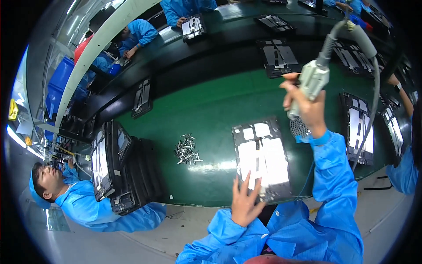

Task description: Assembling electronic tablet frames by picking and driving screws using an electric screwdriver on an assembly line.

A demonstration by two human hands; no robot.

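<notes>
A flat black device with bright silvery panels (263, 154) lies on the green table in front of me. My left hand (245, 204) rests on its near left corner, fingers spread. My right hand (311, 105) is raised beyond the device's right side, fingers wrapped around a pale electric screwdriver (314, 80). The screwdriver's lower end points down above a round perforated grey piece (300, 128), partly hidden by my hand and sleeve. Left of the device, a loose pile of small silver and black pieces, resembling screws (187, 149), sits on the table.
A stack of black devices (140, 176) stands at the table's left edge, near a seated person in blue (105, 204). Another device (358, 127) lies to the right. A grey cable (376, 88) hangs beside my right arm. More devices (277, 57) line the dark far strip.
</notes>
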